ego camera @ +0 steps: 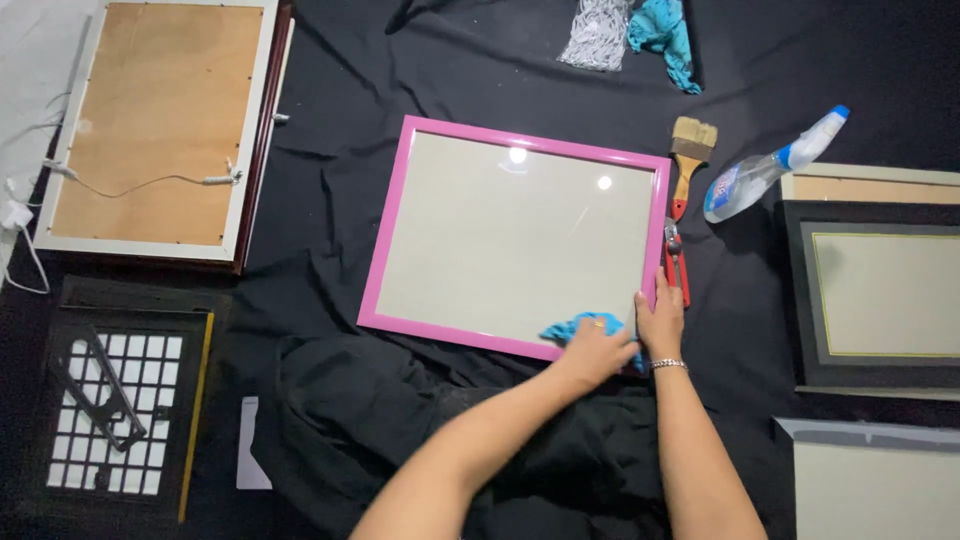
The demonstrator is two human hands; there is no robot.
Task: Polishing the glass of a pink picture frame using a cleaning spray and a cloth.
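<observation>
Both bare forearms reach in from the near edge and meet, wrists close together. The left hand (597, 352) lies palm down, fingers curled. The right hand (660, 322), braceleted at the wrist, lies flat with fingers pointing far.

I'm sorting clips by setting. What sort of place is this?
Probably a picture-framing or frame-cleaning work area: several frames lie on a black cloth, the pink frame is under a blue rag, with a spray bottle and brush nearby.
</observation>
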